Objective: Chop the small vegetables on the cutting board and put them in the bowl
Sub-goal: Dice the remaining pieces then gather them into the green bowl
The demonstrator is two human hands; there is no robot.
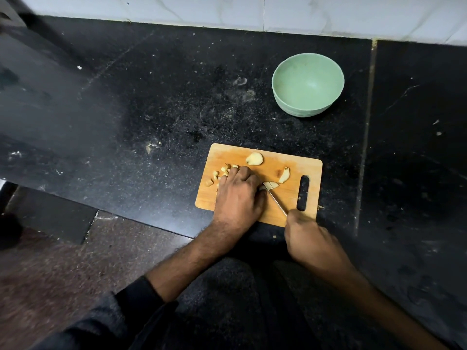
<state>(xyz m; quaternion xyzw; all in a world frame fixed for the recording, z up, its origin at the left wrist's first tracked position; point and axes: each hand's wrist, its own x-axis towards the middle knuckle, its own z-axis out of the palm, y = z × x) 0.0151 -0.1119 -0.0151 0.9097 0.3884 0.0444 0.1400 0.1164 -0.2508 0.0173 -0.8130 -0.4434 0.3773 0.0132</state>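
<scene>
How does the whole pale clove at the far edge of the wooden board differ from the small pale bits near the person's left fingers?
The whole pale clove is one large, rounded, uncut piece; the small pale bits are several short chopped chunks. The clove lies alone near the far edge of the wooden cutting board; the bits cluster by the left hand. Both are pale yellow and lie on the board.

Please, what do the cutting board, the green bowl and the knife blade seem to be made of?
Cutting board: wood or bamboo, judging by its warm tan grain; matte.
Green bowl: probably plastic or a similar composite; pale, even colour, soft sheen.
Knife blade: looks like metal; thin, grey, reflective.
</scene>
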